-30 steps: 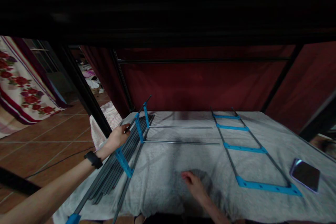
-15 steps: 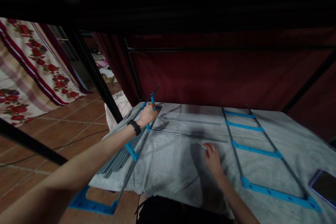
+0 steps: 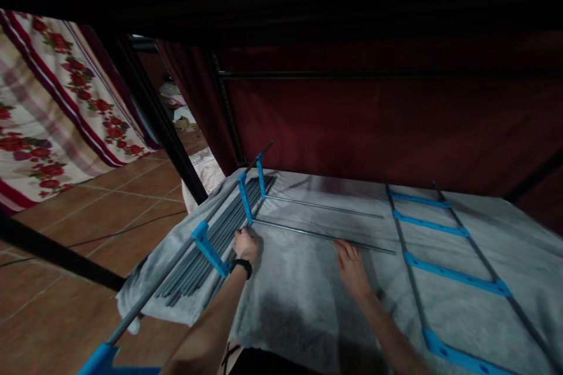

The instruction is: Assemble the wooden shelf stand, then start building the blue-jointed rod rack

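On the left of the bed stands a rack side frame of grey rods and blue plastic brackets, tilted up on its edge. My left hand, with a black wristband, has its fingers curled at the frame's lower rod, beside a blue bracket. A thin metal rod runs rightward from that bracket. My right hand has its fingertips together on this rod, towards its free end. A second metal rod extends parallel behind it from another blue bracket.
Several loose grey rods lie bundled beneath the tilted frame. Another blue-bracketed frame lies flat at right on the grey blanket. A black bed post rises at left; a dark red curtain hangs behind.
My left hand has left the far upper brackets and come down nearer to the lower rod. My right hand has moved onto the nearer thin rod. The view has shifted slightly.
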Motion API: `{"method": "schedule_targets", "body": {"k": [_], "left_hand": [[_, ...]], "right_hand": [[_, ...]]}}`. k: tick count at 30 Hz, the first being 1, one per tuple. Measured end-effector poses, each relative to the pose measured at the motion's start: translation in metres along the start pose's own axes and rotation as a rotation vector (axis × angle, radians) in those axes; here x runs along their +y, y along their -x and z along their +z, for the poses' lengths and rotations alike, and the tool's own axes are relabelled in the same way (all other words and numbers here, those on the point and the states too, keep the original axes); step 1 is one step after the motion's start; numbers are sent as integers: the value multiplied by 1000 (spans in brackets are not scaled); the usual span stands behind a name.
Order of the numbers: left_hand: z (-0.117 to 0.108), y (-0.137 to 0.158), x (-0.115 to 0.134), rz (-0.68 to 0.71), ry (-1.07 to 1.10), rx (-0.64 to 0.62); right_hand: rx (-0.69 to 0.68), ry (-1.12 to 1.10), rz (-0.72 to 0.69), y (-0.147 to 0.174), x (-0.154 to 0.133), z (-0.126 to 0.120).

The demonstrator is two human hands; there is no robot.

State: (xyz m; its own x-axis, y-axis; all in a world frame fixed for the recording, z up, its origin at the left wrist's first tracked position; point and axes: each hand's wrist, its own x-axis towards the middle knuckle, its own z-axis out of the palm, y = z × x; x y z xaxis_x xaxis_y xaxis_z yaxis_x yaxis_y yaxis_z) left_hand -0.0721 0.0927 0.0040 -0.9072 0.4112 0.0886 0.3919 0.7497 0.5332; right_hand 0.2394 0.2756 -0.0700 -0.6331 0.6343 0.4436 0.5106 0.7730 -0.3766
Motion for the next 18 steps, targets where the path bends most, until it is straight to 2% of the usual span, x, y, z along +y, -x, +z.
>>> {"method": "schedule_targets", "body": {"k": [7,11,14,16,18], "left_hand": [[25,-15,-6,-77,-135,33],[29,-15,-10,-69,-193,20],[28,-14,-13,-11,-182,24],[26,-13,-15,15,-152,23],[24,-13,-16,22,-117,9]], "right_hand": [[-168,-99,-91,-64,-67,40],[-224,-301,-155,-97,-112,62],[-283,-458,-172,-126,-146,84],[-333,-519,-135,-147,-166,100],[-371,-574,-15,-170,-183,116]]}}
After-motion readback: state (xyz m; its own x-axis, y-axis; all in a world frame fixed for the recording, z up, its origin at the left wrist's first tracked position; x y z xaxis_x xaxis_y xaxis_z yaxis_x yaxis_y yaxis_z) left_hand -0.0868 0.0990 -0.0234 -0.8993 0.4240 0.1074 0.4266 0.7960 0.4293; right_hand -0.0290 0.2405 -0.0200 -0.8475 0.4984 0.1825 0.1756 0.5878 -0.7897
